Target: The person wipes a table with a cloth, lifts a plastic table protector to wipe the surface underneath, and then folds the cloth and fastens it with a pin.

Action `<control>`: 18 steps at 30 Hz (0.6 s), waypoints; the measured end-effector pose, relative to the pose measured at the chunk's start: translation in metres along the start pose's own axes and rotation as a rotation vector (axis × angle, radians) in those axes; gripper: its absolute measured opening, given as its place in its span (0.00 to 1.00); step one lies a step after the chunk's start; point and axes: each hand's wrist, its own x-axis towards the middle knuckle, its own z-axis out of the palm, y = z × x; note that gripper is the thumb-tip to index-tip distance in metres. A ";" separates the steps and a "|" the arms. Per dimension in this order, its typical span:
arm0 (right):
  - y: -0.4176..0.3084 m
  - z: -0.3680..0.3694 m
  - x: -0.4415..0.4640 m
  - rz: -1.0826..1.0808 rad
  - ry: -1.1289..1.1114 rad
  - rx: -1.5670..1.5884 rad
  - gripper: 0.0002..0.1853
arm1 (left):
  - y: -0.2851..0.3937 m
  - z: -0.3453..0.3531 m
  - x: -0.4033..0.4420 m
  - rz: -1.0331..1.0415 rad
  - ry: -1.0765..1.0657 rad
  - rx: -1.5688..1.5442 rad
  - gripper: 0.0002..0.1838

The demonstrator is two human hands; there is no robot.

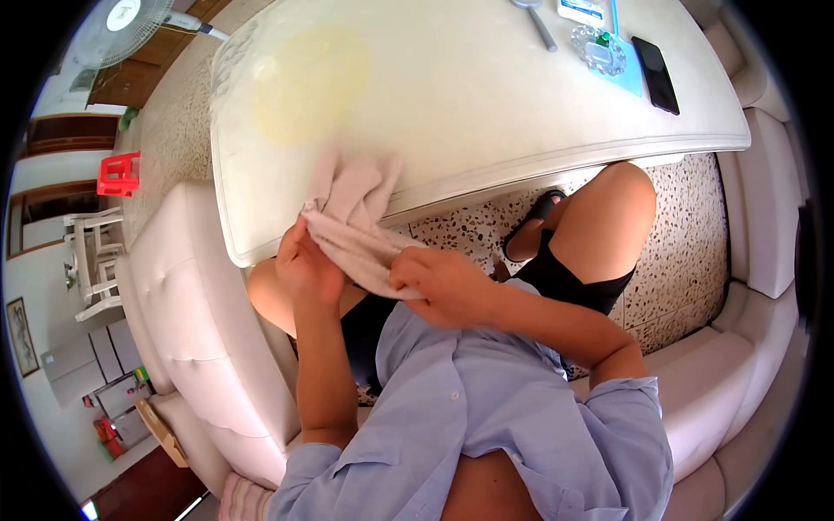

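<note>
A pale pink cloth (354,208) hangs bunched between my two hands, over the near edge of the cream table (434,95). My left hand (309,262) pinches the cloth's left side. At its lower right corner, the fingers of my right hand (443,282) are closed round the fabric. The cloth's upper end is slightly blurred and lies over the tabletop edge. A faint yellowish patch (308,87) shows on the table's left part, beyond the cloth.
A black phone (656,75), a glass ashtray (598,50) and a grey-handled object (544,28) lie at the table's back right. Pale sofas (204,321) stand on both sides. A fan (122,26) and a red stool (119,174) are at the far left.
</note>
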 end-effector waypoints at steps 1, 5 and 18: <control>-0.007 0.004 0.002 -0.017 0.001 0.019 0.16 | 0.004 -0.001 -0.007 -0.053 0.003 -0.099 0.28; -0.040 0.001 0.008 0.053 -0.110 0.198 0.13 | 0.004 -0.021 -0.024 -0.020 0.038 0.027 0.36; -0.068 -0.045 0.005 0.459 -0.266 0.232 0.09 | 0.052 -0.061 -0.085 0.147 -0.164 0.812 0.27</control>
